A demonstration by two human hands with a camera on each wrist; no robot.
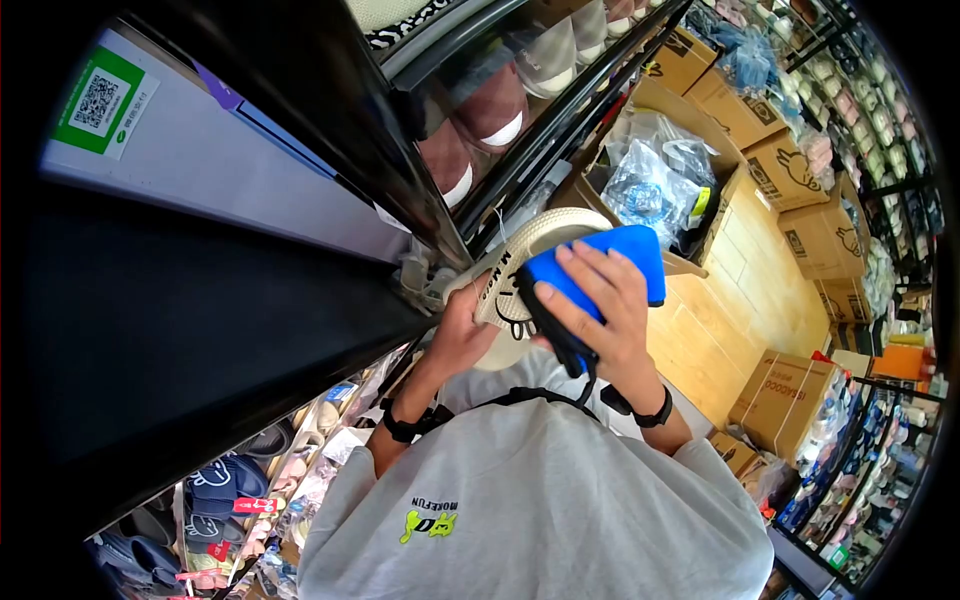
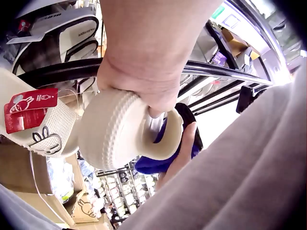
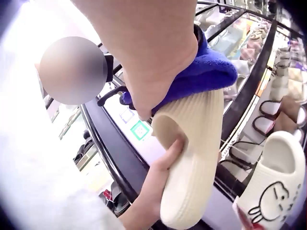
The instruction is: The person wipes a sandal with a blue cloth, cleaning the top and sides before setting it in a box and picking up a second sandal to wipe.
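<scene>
My left hand (image 1: 465, 325) grips a cream slipper (image 3: 192, 172) by its strap, with the thumb inside the foot opening. Over the slipper's ribbed end lies a blue fleecy cloth (image 3: 206, 72) with a black edge and a dark cord. My right hand (image 1: 610, 320) holds this cloth, fingers spread across its top and the thumb partly hidden beneath. A second cream slipper (image 2: 62, 139), with a line-drawn rabbit face and a red tag (image 2: 31, 110), hangs beside the first. In the right wrist view, that rabbit slipper (image 3: 271, 187) is at the lower right.
A black shelf post (image 1: 330, 120) stands close on the left, beside racks of slippers (image 1: 490, 110). An open carton (image 1: 725, 235) with plastic-wrapped goods sits on the wooden floor (image 1: 740, 300). More cartons (image 1: 790, 400) and stocked shelves line the right side.
</scene>
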